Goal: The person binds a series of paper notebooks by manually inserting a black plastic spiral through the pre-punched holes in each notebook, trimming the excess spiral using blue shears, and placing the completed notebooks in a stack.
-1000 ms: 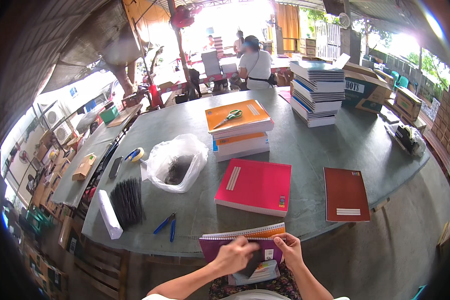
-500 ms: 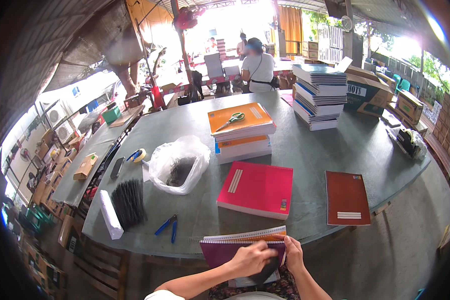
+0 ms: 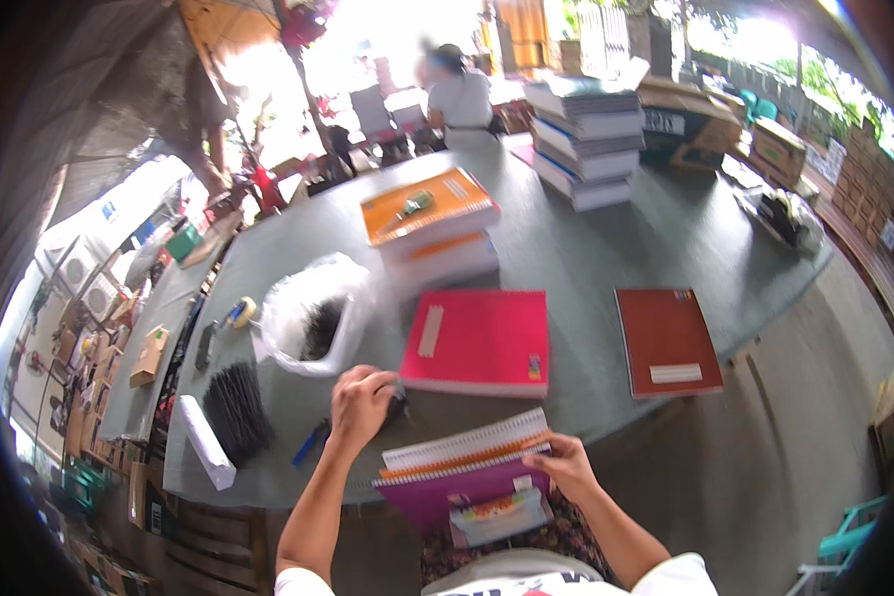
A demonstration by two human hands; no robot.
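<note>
My left hand is closed over the table, left of the pink notebooks. A small dark object shows at its fingers, too blurred to name. Partly hidden behind that wrist are blue-handled pliers. My right hand grips the right edge of a purple spiral notebook, which leans upright against the table's near edge. Orange and white spiral-bound pages stand behind its cover. On my lap, in front of it, rests a small pale packet with a colourful print. Just beyond lies a stack of pink notebooks.
Black binding coils lie beside a white roll. A white plastic bag holds more dark coils. Orange notebooks carry green-handled scissors. A brown notebook lies right; a tall notebook stack stands behind. Another person sits farther off.
My left hand has moved from the purple notebook up and left to the table, with the dark object. My right hand stays on the notebook's edge. The view has shifted.
</note>
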